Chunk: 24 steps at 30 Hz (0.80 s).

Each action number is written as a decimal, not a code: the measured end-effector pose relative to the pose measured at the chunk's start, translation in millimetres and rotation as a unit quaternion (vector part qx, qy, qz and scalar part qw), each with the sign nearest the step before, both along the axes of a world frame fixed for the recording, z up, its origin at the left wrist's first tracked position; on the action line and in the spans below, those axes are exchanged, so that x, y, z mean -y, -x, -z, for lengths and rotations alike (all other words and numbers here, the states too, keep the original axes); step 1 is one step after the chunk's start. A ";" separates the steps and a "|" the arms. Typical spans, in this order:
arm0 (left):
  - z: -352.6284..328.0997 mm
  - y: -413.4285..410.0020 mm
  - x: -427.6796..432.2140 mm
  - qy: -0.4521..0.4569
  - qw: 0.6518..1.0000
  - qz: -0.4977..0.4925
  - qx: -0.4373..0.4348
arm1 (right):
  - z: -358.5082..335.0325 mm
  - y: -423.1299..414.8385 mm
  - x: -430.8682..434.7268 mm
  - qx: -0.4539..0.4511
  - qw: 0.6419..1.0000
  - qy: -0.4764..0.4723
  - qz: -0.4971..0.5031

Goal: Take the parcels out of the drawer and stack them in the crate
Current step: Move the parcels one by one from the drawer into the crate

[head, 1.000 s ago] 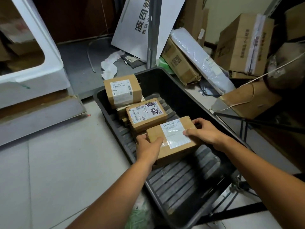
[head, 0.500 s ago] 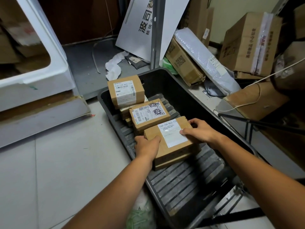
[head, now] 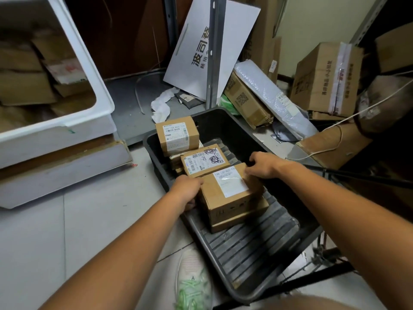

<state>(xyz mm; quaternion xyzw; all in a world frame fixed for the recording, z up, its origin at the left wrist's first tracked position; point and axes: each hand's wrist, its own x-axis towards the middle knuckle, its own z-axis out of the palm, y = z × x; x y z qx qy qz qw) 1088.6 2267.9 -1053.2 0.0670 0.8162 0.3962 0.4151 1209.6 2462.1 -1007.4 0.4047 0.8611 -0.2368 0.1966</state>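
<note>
We log the white drawer at left: brown parcels piled inside, blurred. Right of it, the black crate holds a far parcel, a scribbled parcel and the near parcel, which sits on a flat box. The left hand grips the near parcel's left side. The right hand curls its fingers over the far right corner.

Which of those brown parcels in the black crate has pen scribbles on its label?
The middle parcel, between the far parcel and the near parcel held by the left hand and right hand. Only its label carries black scrawls.
</note>
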 end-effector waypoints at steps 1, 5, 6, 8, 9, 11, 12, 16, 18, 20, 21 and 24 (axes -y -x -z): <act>-10.1 5.0 5.2 0.010 0.998 0.034 -0.045 | -11.4 4.7 2.6 0.001 1.000 -0.014 -0.016; -55.7 25.8 33.2 0.105 0.941 0.192 -0.259 | -55.0 26.4 18.2 -0.017 0.995 -0.066 -0.075; -66.3 32.9 40.9 0.128 0.923 0.213 -0.293 | -66.1 32.9 24.3 -0.020 0.992 -0.080 -0.092; -86.2 48.7 57.7 0.148 0.903 0.230 -0.330 | -89.0 45.9 40.2 -0.024 0.988 -0.100 -0.118; -100.1 58.7 72.9 0.152 0.899 0.225 -0.343 | -100.9 56.5 54.0 -0.024 0.984 -0.110 -0.139; -119.2 71.7 88.1 0.152 0.896 0.217 -0.356 | -119.1 68.1 68.7 -0.009 0.977 -0.124 -0.176; -129.2 80.3 100.3 0.156 0.894 0.208 -0.364 | -128.8 76.2 79.4 -0.009 0.972 -0.132 -0.195; -163.7 113.4 157.3 0.165 0.892 0.170 -0.385 | -162.9 110.0 129.2 -0.042 0.958 -0.156 -0.239; -176.0 128.0 184.4 0.169 0.889 0.149 -0.398 | -171.8 127.1 154.5 -0.070 0.953 -0.151 -0.251; -185.6 139.7 210.4 0.180 0.884 0.129 -0.413 | -173.3 145.3 177.1 -0.101 0.950 -0.139 -0.261; -189.1 144.8 223.5 0.184 0.883 0.120 -0.415 | -172.6 153.7 188.5 -0.118 0.949 -0.129 -0.263; -192.5 161.1 260.5 0.187 0.886 0.093 -0.413 | -164.1 177.2 219.7 -0.161 0.946 -0.104 -0.261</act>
